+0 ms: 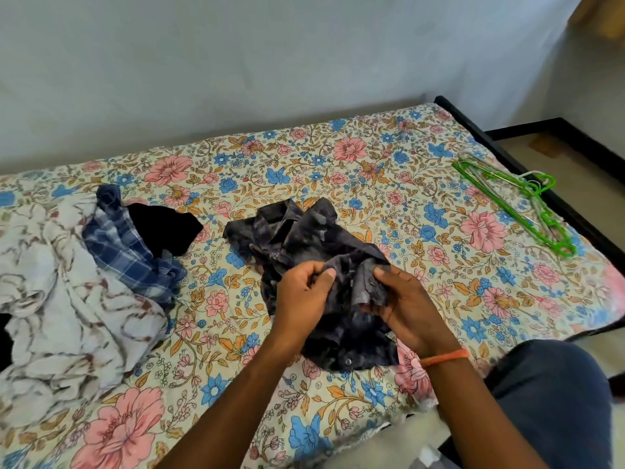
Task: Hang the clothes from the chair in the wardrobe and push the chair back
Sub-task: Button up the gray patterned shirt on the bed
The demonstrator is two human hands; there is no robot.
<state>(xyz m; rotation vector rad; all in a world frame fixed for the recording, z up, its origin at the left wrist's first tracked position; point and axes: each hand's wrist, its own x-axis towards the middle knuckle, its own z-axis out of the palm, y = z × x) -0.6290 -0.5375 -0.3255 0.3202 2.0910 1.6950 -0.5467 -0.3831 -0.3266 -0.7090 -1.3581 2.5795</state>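
**Dark shirt held in both hands over the bed**

The dark crumpled patterned shirt (304, 238) lies on the floral-print bed sheet (372, 157), its near part gathered between the hands. Left of the hands sits a pile: a white cloth with brown swirls (57, 292), a blue-and-white checked shirt (125, 245) and a black garment (162, 228). Far right of the hands lie green plastic hangers (517, 204). The left hand (304, 299) and right hand (402, 302) each pinch the shirt's fabric with curled fingers.

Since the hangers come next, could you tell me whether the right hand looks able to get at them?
Probably yes: the green hangers lie uncovered on its side, but the right hand grips the dark shirt.
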